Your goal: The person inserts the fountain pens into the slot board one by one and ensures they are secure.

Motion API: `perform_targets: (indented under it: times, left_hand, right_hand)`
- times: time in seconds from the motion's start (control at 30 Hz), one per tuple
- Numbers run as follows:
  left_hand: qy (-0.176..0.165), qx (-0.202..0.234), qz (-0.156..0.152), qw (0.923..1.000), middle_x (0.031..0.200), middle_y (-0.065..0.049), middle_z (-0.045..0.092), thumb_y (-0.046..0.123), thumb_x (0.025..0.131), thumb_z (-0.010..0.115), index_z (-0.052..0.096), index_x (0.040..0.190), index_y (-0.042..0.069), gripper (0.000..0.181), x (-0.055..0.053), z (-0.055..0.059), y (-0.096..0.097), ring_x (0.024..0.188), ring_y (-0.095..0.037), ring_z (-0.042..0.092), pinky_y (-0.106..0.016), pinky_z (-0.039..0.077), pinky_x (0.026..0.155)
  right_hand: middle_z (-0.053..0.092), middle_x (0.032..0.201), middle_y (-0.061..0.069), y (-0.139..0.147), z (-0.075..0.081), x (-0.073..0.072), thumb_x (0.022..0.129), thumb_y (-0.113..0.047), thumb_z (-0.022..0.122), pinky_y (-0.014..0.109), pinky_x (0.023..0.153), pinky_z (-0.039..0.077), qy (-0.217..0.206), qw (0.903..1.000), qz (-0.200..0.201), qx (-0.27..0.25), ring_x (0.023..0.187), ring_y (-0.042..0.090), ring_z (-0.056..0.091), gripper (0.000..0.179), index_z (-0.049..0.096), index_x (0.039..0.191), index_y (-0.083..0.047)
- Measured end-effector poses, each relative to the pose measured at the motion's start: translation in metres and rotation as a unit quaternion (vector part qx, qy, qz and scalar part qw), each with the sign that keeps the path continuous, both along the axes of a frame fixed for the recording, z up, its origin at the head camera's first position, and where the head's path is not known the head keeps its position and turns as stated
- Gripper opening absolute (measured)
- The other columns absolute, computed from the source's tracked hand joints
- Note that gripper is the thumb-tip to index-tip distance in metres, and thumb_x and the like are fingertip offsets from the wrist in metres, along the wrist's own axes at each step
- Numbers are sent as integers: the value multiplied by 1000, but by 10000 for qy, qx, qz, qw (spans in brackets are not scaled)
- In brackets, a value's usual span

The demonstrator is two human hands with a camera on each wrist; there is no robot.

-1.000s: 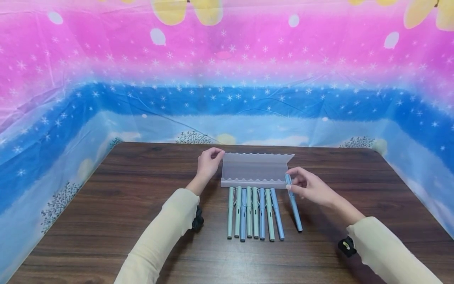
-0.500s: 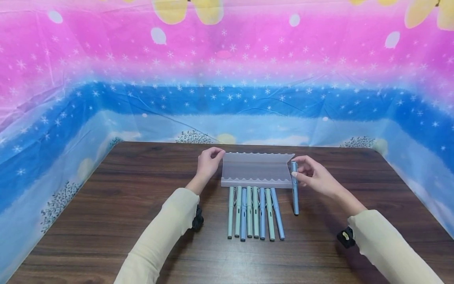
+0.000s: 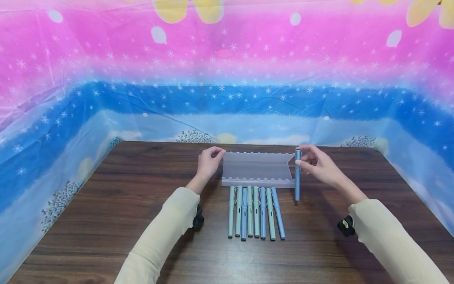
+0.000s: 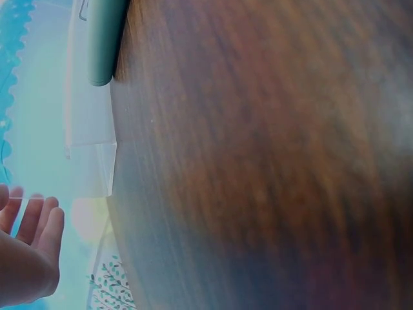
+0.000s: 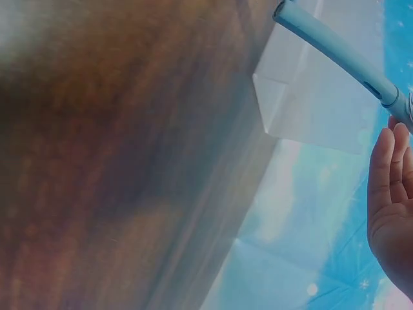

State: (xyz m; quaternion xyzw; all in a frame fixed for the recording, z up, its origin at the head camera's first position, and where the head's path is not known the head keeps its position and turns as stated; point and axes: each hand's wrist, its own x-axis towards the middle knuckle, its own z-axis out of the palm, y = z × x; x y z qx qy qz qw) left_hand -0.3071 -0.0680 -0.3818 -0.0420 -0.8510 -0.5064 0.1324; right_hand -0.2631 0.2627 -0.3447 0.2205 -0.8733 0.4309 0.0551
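Observation:
A translucent pen rack (image 3: 257,167) with scalloped front and back edges stands toward the far side of the table. My left hand (image 3: 210,161) pinches its back left corner between thumb and fingers. At the rack's right end my right hand (image 3: 319,165) pinches a blue pen (image 3: 297,177) near its capped upper end. The right wrist view shows that pen (image 5: 335,48) raised above the table, its far end slanting across the rack's side wall (image 5: 277,103). In front of the rack lies a row of several green and blue pens, with a green pen (image 3: 231,213) at the left end.
The dark wood table (image 3: 142,221) extends on both sides. A patterned cloth (image 3: 227,98) in pink and blue hangs behind it and along its sides. In the row, a slanted blue pen (image 3: 278,213) lies at the right end.
My right hand has carried the blue pen up and away from me, from beside the row to the rack's right end, and the pen has turned nearly straight. My left hand stays at the corner.

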Motion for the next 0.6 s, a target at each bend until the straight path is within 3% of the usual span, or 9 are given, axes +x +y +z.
perform_targets:
  times: [0.3,0.6]
  left_hand:
    - [15,-6,27,10000,92,-5,64,22,86,57,66,95,7,20,-1,0,0,88,-20,54,-34,40,81]
    - [-36,23,3,10000,93,-4,63,23,87,57,66,96,7,21,1,0,0,89,-19,54,-33,40,81]
  right_hand:
    - [57,83,20,-16,31,10,86,-5,55,36,53,48,110,9999,47,-53,66,35,54,40,40,123,-2]
    - [57,83,20,-19,42,8,86,-3,54,37,52,47,482,9988,-117,47,64,34,52,39,40,122,1]
